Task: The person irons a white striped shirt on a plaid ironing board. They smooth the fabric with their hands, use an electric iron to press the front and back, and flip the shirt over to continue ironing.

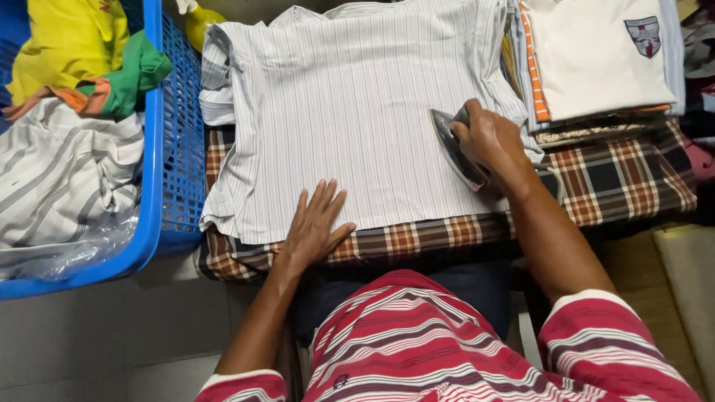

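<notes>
**Iron tilted on a striped shirt**

Nearest the camera is the person's red striped top point(417, 350), sleeves reaching forward. The left hand point(313, 227) lies flat, fingers spread wide, on the near hem of a pale striped shirt point(350, 112) spread over a plaid cloth point(618, 179). The right hand point(488, 138) grips the handle of an iron point(454, 149), tipped on its edge at the shirt's right side. A blue basket point(175, 149) of clothes stands left; folded clothes point(596, 56) lie right
</notes>
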